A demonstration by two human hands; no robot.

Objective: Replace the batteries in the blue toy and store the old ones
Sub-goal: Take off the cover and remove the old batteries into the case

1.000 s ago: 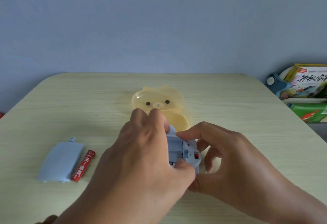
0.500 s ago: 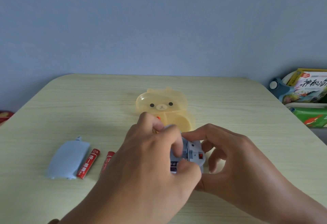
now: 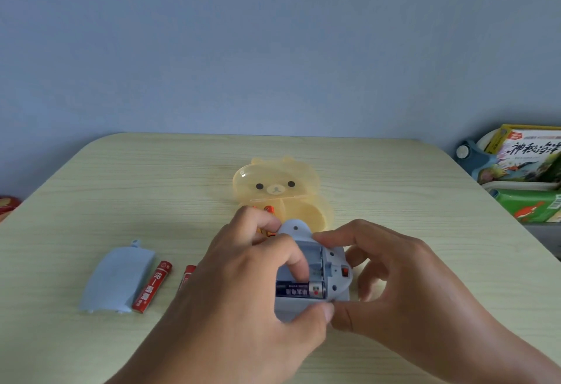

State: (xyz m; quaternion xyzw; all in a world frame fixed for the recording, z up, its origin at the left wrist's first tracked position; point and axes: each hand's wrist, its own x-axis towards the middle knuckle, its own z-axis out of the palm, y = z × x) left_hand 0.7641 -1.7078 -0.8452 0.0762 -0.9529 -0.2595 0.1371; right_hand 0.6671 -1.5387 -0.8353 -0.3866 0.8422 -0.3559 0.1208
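Note:
The blue toy (image 3: 334, 262) lies upside down at the table's front middle, its battery bay uncovered. A dark battery (image 3: 299, 289) sits in the near slot; the far slot looks bare. My left hand (image 3: 243, 286) grips the toy's left side, thumb on the near edge, forefinger reaching into the bay. My right hand (image 3: 394, 286) pinches the toy from the right, forefinger on its far rim, thumb at the near edge. To the left lie the blue battery cover (image 3: 117, 277), a red battery (image 3: 153, 286) and a second red battery (image 3: 187, 274), half hidden by my left hand.
A yellow bear-shaped case (image 3: 279, 192) stands open just behind the toy, with orange-tipped batteries (image 3: 267, 210) in its left compartment. Books and a box (image 3: 528, 171) are stacked off the table's right edge. A red object (image 3: 7, 203) shows at the far left.
My left hand has drawn back to the left, uncovering the battery bay, the dark battery and the second red battery on the table. The view has shifted slightly.

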